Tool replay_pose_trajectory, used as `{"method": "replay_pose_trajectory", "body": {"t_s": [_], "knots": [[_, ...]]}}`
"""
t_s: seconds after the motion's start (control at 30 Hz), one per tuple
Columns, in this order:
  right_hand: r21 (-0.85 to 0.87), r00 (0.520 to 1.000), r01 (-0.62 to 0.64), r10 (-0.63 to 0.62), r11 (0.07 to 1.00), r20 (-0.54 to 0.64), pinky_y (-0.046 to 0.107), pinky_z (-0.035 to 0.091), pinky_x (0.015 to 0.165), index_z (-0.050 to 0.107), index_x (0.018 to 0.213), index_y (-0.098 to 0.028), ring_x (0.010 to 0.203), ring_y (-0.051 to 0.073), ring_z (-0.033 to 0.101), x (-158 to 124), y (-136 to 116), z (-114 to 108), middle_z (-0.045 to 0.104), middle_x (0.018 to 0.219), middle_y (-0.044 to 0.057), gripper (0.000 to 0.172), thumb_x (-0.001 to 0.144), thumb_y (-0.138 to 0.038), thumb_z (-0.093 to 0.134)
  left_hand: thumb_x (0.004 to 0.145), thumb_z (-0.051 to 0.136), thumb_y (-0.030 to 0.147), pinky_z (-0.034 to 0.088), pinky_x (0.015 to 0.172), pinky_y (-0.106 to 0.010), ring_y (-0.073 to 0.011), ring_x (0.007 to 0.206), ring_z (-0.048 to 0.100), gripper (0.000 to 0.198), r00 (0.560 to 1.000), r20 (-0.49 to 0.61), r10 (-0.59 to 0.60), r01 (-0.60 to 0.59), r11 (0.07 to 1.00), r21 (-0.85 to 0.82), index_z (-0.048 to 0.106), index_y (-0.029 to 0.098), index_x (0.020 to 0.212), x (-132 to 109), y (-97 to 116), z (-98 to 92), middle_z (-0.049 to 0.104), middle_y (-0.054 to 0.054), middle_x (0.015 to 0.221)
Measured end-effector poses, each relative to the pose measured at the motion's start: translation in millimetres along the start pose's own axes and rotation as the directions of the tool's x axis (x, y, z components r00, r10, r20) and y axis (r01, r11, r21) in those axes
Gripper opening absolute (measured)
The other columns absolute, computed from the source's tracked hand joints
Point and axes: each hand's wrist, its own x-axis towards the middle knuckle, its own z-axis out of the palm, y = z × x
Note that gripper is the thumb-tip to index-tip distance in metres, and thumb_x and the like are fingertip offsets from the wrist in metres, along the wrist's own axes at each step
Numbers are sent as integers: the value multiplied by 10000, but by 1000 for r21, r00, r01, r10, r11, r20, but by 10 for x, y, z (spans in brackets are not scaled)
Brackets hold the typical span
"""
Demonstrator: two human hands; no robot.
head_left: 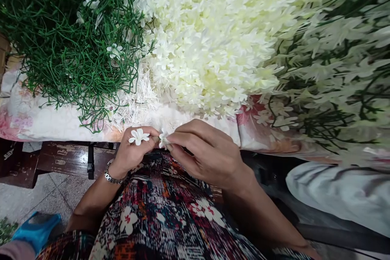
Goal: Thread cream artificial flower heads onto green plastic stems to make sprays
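Observation:
Close to my body, at the table's front edge, both hands meet fingertip to fingertip. My left hand [131, 152] is closed, and a white artificial flower [139, 136] with spread petals shows over its thumb and forefinger. A second white flower blossom [163, 139] sits between the fingertips of the two hands. My right hand [210, 152] pinches this blossom from the right with thumb and forefinger. Any stem inside my left fist is hidden. Beyond my hands lies a big heap of loose cream-white blossoms [213, 48].
A tangle of green plastic stems [79, 48] covers the table's left side. Thin white sticks [137, 93] lie beside it. Flowered green sprays [341, 73] fill the right. A floral cloth [55, 118] covers the table. A blue plastic object [36, 231] is on the lower left.

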Motion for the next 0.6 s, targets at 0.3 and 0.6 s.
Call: {"method": "replay_pose_trajectory", "body": {"t_s": [0.3, 0.6], "knots": [[-2, 999, -10, 10, 1000, 35, 247, 455, 604, 522, 819, -144, 671, 118, 520, 1, 1, 40, 560, 699, 40, 86, 734, -125, 526, 720, 477, 167, 316, 444, -192, -63, 483, 382, 123, 998, 26, 49, -50, 999, 13, 548, 145, 621, 9, 4, 8, 463, 29, 529], [-39, 999, -7, 5, 999, -38, 246, 448, 607, 523, 830, -158, 656, 111, 514, -29, 23, 106, 579, 702, 28, 155, 695, -96, 568, 726, 494, 177, 296, 433, -180, -46, 458, 352, 140, 999, -32, 15, -15, 1000, 15, 528, 142, 595, 3, 21, 57, 448, 41, 517]]}}
